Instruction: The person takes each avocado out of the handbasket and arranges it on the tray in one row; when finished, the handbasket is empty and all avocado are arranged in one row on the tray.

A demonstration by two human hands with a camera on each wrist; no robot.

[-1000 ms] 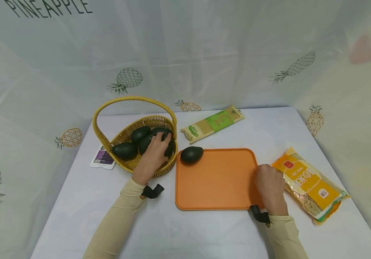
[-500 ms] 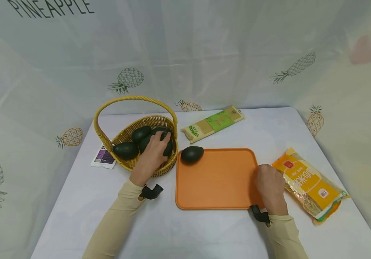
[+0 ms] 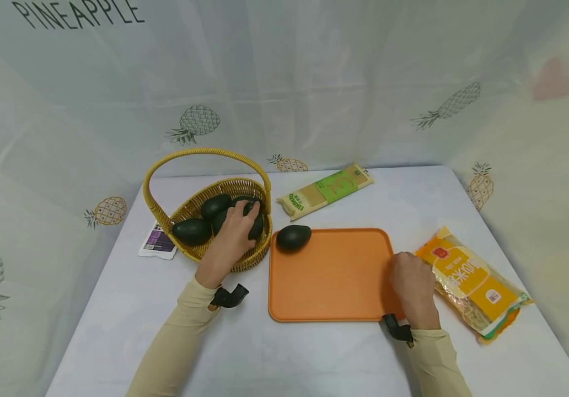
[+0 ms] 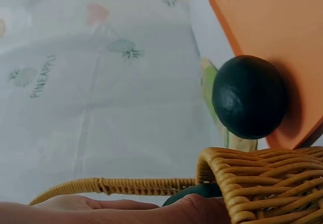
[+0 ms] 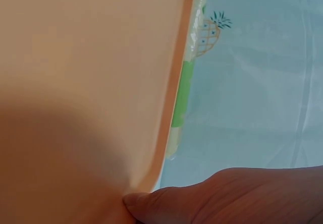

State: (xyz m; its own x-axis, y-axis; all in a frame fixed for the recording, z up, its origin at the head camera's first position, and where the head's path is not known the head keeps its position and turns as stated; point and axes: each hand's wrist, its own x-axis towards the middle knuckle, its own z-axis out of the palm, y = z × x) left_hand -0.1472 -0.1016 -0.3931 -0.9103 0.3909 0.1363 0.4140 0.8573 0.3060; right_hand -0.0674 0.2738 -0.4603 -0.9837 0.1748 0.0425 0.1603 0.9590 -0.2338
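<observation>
In the head view my left hand point(image 3: 230, 237) reaches into a yellow wicker basket point(image 3: 200, 251), its fingers curled round a dark green avocado point(image 3: 256, 227) at the right side. Several other avocados point(image 3: 191, 231) lie in the basket. One avocado point(image 3: 293, 237) rests at the upper left corner of an orange tray point(image 3: 334, 281). My right hand point(image 3: 413, 286) grips the tray's right edge; in the right wrist view the thumb point(image 5: 151, 204) presses on the rim near a corner. The left wrist view shows my left hand point(image 4: 171, 211) beside the basket wall point(image 4: 272, 178), its fingertips hidden.
A green and beige packet point(image 3: 326, 191) lies behind the tray. To the right of my right hand is a yellow and orange bag point(image 3: 473, 284). A purple and white packet point(image 3: 159, 242) sits partly under the basket's left side. A patterned cloth hangs behind the table.
My left hand has shifted slightly left and toward me within the basket. The right hand stays on the tray edge.
</observation>
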